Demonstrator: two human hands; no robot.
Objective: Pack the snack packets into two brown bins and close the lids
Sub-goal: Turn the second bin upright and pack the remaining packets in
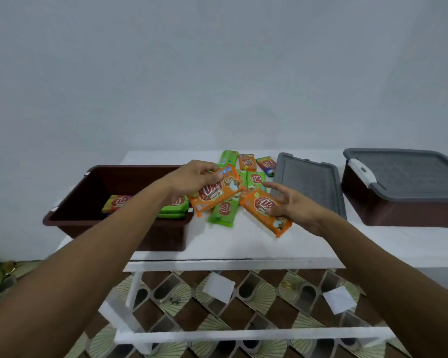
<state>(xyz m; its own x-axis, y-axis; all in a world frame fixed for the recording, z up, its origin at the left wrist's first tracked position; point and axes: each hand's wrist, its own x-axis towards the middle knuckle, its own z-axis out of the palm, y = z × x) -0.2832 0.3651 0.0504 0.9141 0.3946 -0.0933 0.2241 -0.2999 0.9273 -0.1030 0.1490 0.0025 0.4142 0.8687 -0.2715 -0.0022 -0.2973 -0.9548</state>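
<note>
Orange packet (217, 192) in left fingers (204, 174)

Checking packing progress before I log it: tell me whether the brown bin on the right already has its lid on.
Yes, the right brown bin is covered by a grey lid, while a second grey lid lies loose on the table.

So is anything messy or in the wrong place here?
Only a little. The loose snack packets lie in a jumbled heap on the white table, and a grey lid lies flat beside them, off the open brown bin. Nothing looks spilled or broken.
</note>
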